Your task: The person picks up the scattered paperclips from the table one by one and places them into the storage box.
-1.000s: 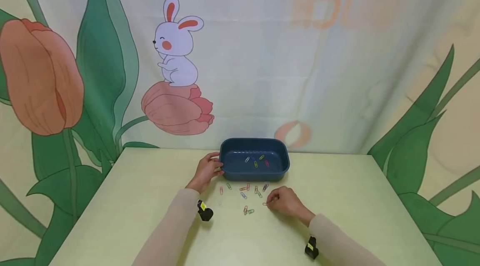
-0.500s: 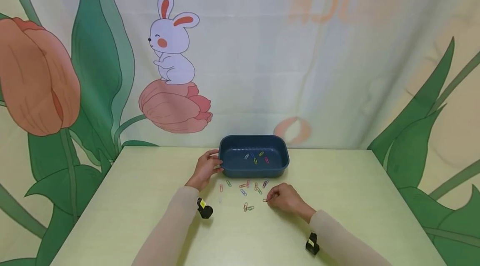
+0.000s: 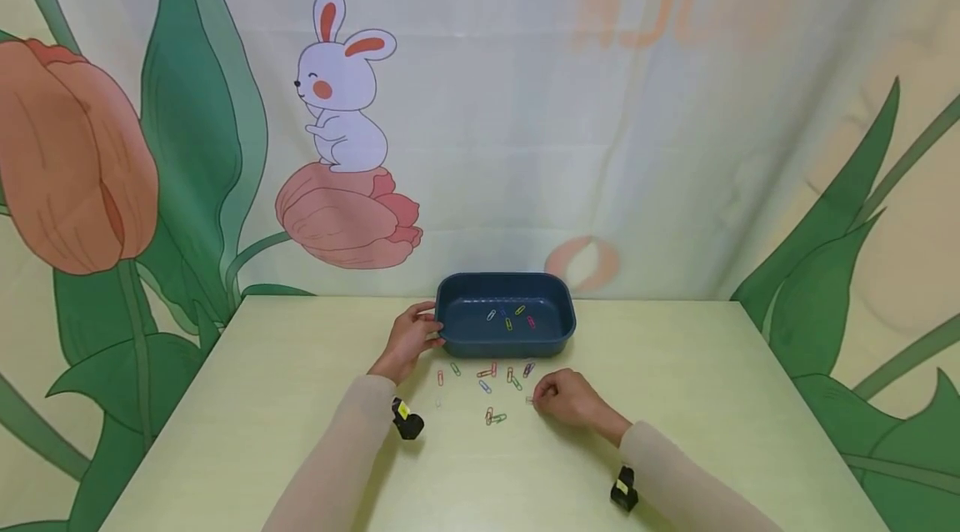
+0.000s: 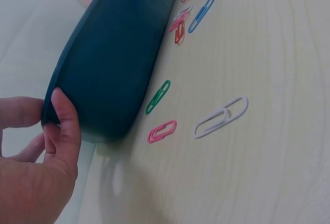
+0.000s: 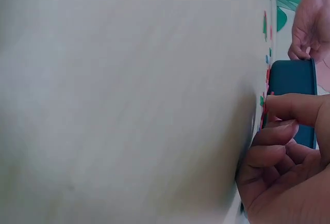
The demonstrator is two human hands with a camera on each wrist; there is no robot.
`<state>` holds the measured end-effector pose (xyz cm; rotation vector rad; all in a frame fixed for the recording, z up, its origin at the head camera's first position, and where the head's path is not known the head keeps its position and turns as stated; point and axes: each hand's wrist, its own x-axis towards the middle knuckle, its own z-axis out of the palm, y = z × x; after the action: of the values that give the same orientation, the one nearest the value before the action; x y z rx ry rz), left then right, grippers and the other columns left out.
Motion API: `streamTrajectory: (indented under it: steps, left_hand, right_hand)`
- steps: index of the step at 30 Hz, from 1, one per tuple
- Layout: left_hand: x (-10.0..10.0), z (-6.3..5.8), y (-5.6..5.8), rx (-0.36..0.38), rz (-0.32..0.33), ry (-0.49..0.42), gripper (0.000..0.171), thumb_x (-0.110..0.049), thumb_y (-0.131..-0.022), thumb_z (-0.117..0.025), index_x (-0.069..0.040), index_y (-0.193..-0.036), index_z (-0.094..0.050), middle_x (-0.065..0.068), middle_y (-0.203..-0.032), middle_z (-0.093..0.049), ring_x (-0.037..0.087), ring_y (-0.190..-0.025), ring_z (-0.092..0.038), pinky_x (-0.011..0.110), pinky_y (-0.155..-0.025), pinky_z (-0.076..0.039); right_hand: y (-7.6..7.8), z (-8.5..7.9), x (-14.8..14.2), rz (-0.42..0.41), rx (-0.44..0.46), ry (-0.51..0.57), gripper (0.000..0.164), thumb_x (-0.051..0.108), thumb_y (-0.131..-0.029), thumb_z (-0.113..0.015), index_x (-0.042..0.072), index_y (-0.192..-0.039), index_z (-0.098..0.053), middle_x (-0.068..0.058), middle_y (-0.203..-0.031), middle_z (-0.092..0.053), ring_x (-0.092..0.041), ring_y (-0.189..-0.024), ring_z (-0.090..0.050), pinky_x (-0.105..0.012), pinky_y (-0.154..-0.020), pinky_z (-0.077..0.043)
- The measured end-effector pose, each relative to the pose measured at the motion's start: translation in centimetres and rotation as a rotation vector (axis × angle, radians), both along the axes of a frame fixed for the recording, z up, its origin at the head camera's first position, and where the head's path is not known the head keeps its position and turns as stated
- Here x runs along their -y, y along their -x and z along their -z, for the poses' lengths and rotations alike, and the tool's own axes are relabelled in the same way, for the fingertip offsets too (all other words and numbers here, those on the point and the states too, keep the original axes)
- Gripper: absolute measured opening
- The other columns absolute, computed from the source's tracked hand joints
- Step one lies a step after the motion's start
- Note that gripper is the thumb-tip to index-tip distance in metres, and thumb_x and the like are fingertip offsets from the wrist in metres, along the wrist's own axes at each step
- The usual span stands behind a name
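Observation:
A dark blue plastic bin [image 3: 506, 348] stands near the table's back edge with several coloured paper clips [image 3: 508, 323] on its floor. My left hand [image 3: 408, 342] grips the bin's left end, thumb outside the wall and fingers over the rim, as the left wrist view shows. In front of the bin my right hand [image 3: 573, 399] is low over the table, fingers curled and thumb against the index finger. A small paper clip [image 3: 529, 400] sticks out at its fingertips. Closest to my left hand on the table are a green clip [image 4: 158, 97], a pink clip [image 4: 162, 131] and a white clip [image 4: 221, 117].
More loose clips lie between the hands, among them a blue clip [image 3: 485, 387] and a red clip [image 3: 489, 415] beside a green one. The pale table [image 3: 300, 365] ends at a printed curtain [image 3: 487, 140] just behind the bin.
The head view has shifted slightly. Both hands stay nearly in place; the clip at my right fingertips looks reddish earlier and paler now.

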<state>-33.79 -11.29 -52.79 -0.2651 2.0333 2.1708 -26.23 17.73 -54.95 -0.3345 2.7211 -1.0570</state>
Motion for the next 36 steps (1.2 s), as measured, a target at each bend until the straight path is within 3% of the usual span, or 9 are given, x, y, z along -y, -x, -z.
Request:
streamTrajectory:
  steps: [8, 18, 26, 36]
  left_hand:
    - [0.1, 0.1, 0.2, 0.007, -0.003, 0.010, 0.049, -0.002, -0.095, -0.053, -0.006, -0.143, -0.045, 0.017, -0.123, -0.047, 0.026, -0.097, -0.057, 0.034, -0.085, -0.058]
    - [-0.1, 0.2, 0.2, 0.003, 0.005, 0.004, 0.050, -0.001, -0.095, -0.053, -0.005, -0.144, -0.044, 0.019, -0.123, -0.047, 0.027, -0.097, -0.058, 0.028, -0.076, -0.058]
    - [0.1, 0.1, 0.2, -0.010, -0.002, 0.008, 0.049, -0.001, -0.095, -0.053, -0.006, -0.143, -0.045, 0.016, -0.120, -0.047, 0.026, -0.095, -0.057, 0.033, -0.083, -0.058]
    - [0.0, -0.6, -0.4, -0.004, 0.020, -0.004, 0.050, -0.001, -0.096, -0.051, -0.003, -0.146, -0.041, 0.020, -0.125, -0.046, 0.021, -0.093, -0.056, 0.041, -0.092, -0.056]
  right_hand:
    - [0.1, -1.2, -0.2, 0.052, 0.040, 0.034, 0.010, 0.008, -0.085, -0.064, 0.013, -0.080, -0.072, 0.003, -0.078, -0.064, -0.012, -0.070, -0.050, -0.023, -0.062, -0.040]
    - [0.6, -5.5, -0.7, 0.000, 0.014, 0.119, 0.009, 0.007, -0.089, -0.064, 0.008, -0.086, -0.072, 0.002, -0.079, -0.064, -0.011, -0.068, -0.050, -0.024, -0.061, -0.042]
    - [2.0, -8.9, -0.7, 0.027, -0.008, 0.140, 0.007, 0.013, -0.092, -0.066, 0.011, -0.086, -0.071, 0.000, -0.080, -0.068, -0.012, -0.070, -0.054, -0.027, -0.066, -0.045]
    - [3.8, -11.0, -0.5, 0.025, -0.010, 0.122, 0.007, 0.016, -0.092, -0.066, 0.014, -0.088, -0.070, -0.005, -0.079, -0.066, -0.018, -0.069, -0.052, -0.028, -0.064, -0.043]
